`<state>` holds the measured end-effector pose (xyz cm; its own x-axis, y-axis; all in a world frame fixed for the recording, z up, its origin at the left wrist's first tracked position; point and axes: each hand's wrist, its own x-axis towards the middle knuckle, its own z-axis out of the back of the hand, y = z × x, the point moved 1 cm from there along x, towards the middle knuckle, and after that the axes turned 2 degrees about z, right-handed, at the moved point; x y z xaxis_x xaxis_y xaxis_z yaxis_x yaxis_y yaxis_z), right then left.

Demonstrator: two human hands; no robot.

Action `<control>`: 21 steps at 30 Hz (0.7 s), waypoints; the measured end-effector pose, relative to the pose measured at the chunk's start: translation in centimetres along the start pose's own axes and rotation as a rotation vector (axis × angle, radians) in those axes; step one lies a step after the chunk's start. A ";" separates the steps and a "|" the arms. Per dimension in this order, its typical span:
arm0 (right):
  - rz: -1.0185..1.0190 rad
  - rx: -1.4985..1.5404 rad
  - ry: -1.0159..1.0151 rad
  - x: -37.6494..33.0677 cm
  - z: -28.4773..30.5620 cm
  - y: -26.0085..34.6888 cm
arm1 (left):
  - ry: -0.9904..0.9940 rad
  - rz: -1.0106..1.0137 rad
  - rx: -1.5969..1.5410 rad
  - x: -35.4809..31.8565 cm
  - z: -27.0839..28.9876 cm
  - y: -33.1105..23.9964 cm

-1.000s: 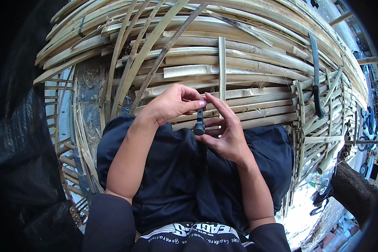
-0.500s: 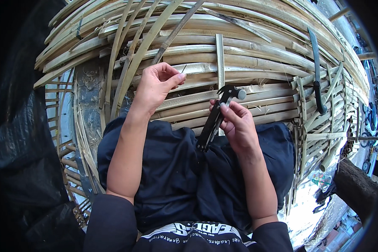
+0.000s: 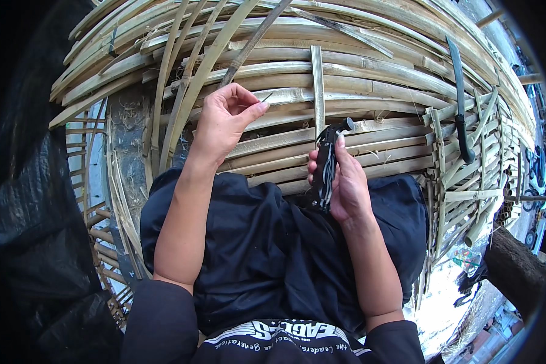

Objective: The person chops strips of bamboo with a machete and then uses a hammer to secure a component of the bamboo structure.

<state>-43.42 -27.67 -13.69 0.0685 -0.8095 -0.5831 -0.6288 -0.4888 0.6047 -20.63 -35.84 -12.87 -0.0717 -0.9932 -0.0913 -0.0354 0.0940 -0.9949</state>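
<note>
My left hand (image 3: 225, 126) is closed in a pinch, with a thin, pointed nail (image 3: 267, 97) sticking out between thumb and fingertips above the bamboo strips (image 3: 273, 162). In my right hand (image 3: 350, 189) is a black folding multi-tool hammer (image 3: 325, 159), its round metal head up and its folded blades facing my palm. My fingers wrap behind the tool, and the thumb lies along its side. Just beyond that hand, a narrow bamboo slat (image 3: 317, 85) lies crosswise over the long strips. The lower end of the tool hangs over my dark-clothed lap.
A machete (image 3: 458, 91) with a black handle rests on the bamboo at the right. Several loose slats (image 3: 209, 67) lean across the stack at the left. Black plastic sheeting (image 3: 42, 212) hangs on the far left, and a tree trunk (image 3: 519, 267) stands at the lower right.
My right hand has turned the multi-tool hammer more upright, swinging its lower end to the right and its folded blades into view. My left hand with the nail has hardly moved.
</note>
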 end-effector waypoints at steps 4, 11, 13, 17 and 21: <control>-0.057 0.087 0.027 -0.4 0.2 0.1 | 0.005 0.020 0.062 -0.1 0.1 -0.2; 0.050 -0.016 0.013 -0.9 -1.0 0.8 | 0.078 0.042 0.080 -0.8 -1.4 -0.3; 0.066 -0.075 0.037 -1.0 -0.7 1.0 | 0.115 0.027 0.102 -1.0 -2.0 -0.3; 0.141 -0.229 0.050 -0.9 -0.7 1.5 | 0.245 0.130 0.254 -1.9 -3.4 -0.3; 0.445 -0.364 0.019 -0.8 -1.2 1.8 | 0.356 0.172 0.047 -2.7 -5.1 -0.2</control>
<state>-43.66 -28.35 -11.45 -0.1260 -0.9668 -0.2224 -0.2935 -0.1778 0.9393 -25.48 -32.86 -12.26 -0.4141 -0.8768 -0.2443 0.0521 0.2451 -0.9681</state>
